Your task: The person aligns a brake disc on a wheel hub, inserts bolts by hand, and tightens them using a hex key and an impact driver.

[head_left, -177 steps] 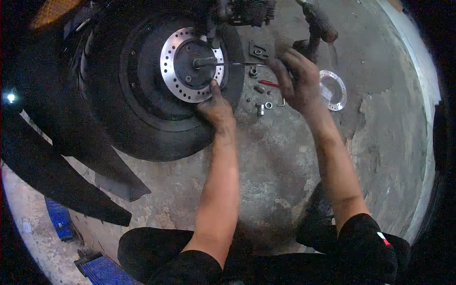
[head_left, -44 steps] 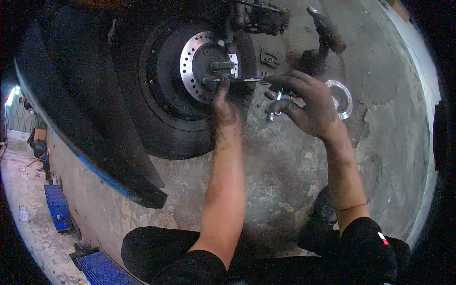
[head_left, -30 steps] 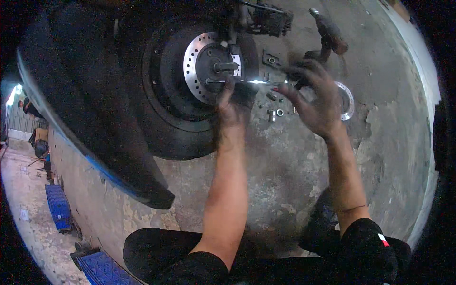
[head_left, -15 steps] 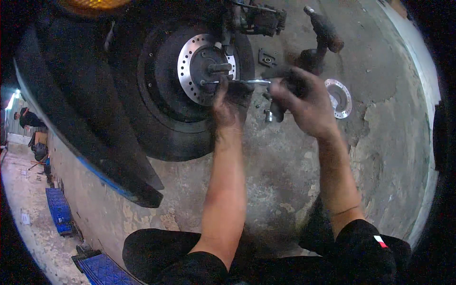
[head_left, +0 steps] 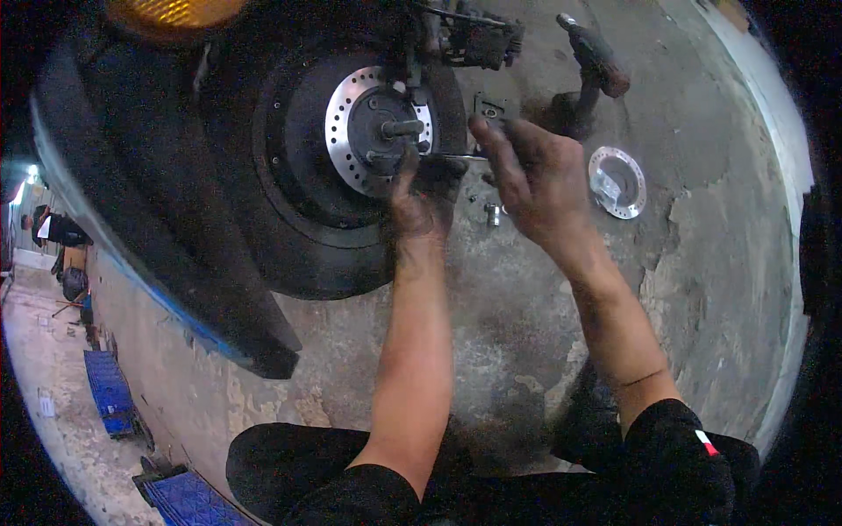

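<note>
A wheel with a dark tyre point(head_left: 342, 272) carries a shiny drilled brake disc point(head_left: 340, 131), with an axle stub point(head_left: 403, 129) standing out of its hub. My left hand point(head_left: 425, 197) is closed around the thin metal shaft of a wrench point(head_left: 474, 158), just in front of the disc's lower right part. The shaft's tip, by the disc bolts, is partly hidden by my fingers. My right hand point(head_left: 544, 175) is closed at the wrench's outer end, its fingers bent and blackened; the handle there is mostly hidden.
A second brake disc point(head_left: 638, 175) lies on the concrete floor, with clear plastic on it. Beyond my hands are a cordless power tool point(head_left: 596, 61), a small metal plate point(head_left: 491, 107) and a socket point(head_left: 494, 215). A brake caliper point(head_left: 482, 39) hangs above. Blue ramps point(head_left: 110, 394) and a person point(head_left: 57, 230) are far left.
My right hand has turned at the wrench's end and shifted slightly left; the dark handle-like part below it no longer shows. My left hand stays on the shaft.
</note>
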A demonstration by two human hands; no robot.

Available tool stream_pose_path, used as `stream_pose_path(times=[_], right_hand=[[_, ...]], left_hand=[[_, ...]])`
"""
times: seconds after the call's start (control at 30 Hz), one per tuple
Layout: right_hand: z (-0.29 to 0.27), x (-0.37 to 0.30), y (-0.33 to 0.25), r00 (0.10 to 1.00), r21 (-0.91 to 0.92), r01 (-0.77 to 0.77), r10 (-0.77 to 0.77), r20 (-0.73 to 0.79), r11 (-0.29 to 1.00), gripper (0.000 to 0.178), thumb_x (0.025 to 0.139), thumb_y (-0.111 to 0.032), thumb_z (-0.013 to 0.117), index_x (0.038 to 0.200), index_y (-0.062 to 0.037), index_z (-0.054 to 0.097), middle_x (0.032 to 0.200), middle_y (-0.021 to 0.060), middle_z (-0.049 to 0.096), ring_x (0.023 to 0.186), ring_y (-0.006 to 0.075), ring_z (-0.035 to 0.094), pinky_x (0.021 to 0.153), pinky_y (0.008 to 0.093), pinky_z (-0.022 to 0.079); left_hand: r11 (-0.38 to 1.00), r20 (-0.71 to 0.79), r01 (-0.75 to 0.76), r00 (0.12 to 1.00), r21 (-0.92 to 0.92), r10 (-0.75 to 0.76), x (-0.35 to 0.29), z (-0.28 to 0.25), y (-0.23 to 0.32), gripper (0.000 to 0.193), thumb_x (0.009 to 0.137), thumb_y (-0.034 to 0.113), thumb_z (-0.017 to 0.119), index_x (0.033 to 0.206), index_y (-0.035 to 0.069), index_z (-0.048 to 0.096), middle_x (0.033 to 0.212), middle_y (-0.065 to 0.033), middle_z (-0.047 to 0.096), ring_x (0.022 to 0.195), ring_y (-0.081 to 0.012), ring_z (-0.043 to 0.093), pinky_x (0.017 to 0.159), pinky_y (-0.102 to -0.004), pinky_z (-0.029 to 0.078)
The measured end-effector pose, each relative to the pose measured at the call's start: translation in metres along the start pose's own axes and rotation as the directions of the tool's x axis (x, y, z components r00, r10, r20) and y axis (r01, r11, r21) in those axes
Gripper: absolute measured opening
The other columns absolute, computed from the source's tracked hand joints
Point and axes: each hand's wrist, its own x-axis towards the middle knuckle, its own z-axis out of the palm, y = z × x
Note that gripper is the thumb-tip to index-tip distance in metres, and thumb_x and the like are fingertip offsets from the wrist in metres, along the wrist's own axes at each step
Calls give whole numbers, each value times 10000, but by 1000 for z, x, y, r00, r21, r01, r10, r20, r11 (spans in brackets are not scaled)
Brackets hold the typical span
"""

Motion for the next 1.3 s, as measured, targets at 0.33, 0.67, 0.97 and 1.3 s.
stream_pose_path(times=[0.33,0.67,0.97,1.3], right_hand=[[-21,-4,9,981,371,-193,186,56,908,264,878,-223,654,1010,5,654,855,123,675,766,150,636,701,292,501],[19,16,13,969,412,-47,141,-200,910,247,879,-202,651,1024,-2,664,903,130,692,815,173,660,751,296,507],[26,24,26,973,458,5,101,-208,889,282,866,-252,654,1068,-55,667,926,124,691,865,206,671,782,321,508],[-7,44,27,973,77,226,-221,-66,971,311,815,-224,679,1085,-72,651,1013,187,636,889,339,651,770,387,527]], left_hand=[[916,85,52,992,399,-94,-3,28,-9,434,895,335,605,1193,23,551,1056,-117,640,956,-250,623,840,-391,504],[885,81,-10,996,465,-31,16,49,-9,434,921,397,563,1157,32,577,1092,-94,627,990,-216,601,870,-355,476],[937,91,18,994,348,-53,22,52,-12,429,925,424,542,1123,46,585,1058,-75,633,982,-204,594,896,-361,454],[912,162,-102,986,397,40,28,55,-19,428,912,417,571,1161,69,555,1031,-51,628,977,-172,589,820,-317,485]])
